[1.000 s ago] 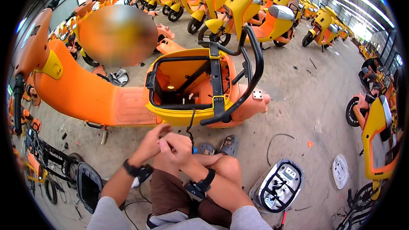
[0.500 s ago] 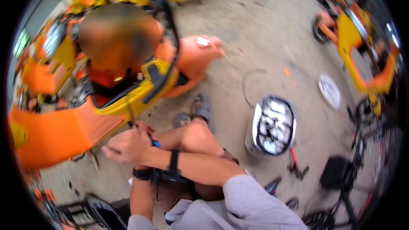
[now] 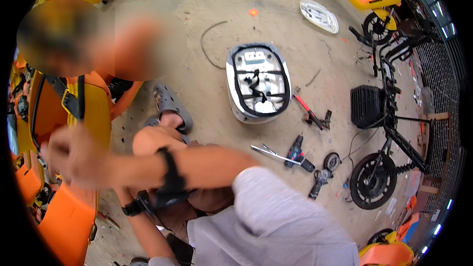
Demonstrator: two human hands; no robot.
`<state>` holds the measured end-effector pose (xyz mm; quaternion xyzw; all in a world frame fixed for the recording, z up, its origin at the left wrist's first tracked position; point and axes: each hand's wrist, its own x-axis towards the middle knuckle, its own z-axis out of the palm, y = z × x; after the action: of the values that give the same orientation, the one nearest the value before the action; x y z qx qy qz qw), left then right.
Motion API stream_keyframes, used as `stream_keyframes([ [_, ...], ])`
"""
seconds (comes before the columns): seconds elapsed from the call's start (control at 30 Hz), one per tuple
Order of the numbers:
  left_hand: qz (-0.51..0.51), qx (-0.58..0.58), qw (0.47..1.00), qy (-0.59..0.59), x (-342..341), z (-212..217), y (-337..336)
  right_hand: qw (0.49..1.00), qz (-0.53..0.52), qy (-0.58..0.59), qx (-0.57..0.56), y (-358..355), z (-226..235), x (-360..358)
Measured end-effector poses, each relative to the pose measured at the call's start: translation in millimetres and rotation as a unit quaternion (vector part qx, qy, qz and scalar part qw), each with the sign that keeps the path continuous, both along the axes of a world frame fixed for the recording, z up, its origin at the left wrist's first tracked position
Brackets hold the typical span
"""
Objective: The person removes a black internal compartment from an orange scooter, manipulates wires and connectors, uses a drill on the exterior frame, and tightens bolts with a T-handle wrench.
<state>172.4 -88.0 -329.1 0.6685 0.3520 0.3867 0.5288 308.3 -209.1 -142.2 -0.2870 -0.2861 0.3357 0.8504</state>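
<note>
My right hand (image 3: 79, 160) is smeared by motion in front of the yellow and orange bodywork panel (image 3: 98, 118) of a vehicle. Its fingers look partly curled, but anything in them cannot be made out. My right forearm wears a black strap with a dark device. It crosses over my left arm (image 3: 148, 231), which has a black wristband. My left hand is hidden behind the right hand and forearm. Below the hands lies a long orange panel (image 3: 66, 226). My knee and a grey clog (image 3: 172, 106) are just right of the bodywork.
An oval white housing (image 3: 236, 101) with black straps stands on the concrete floor. Near it lie a red-handled hammer (image 3: 306, 106), a cordless drill (image 3: 296, 151), a metal rod-like tool (image 3: 278, 154) and an angle grinder (image 3: 321, 180). A black bike frame (image 3: 401, 140) stands right, an oval white cover (image 3: 319, 16) beyond.
My view has swung right, so the scene sits further left. My right hand has shifted left in the picture and is more blurred; the thin black strap near the hands no longer shows.
</note>
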Motion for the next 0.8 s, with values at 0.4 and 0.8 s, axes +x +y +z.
stream_keyframes([
  [0.4,0.027,0.046,0.998,0.014,-7,-26,23,0.726,-0.337,0.514,-0.307,-414,-350,96],
  [0.8,0.059,0.037,0.997,0.027,-6,-24,17,0.425,-0.224,-0.081,-0.873,-498,-434,-89],
])
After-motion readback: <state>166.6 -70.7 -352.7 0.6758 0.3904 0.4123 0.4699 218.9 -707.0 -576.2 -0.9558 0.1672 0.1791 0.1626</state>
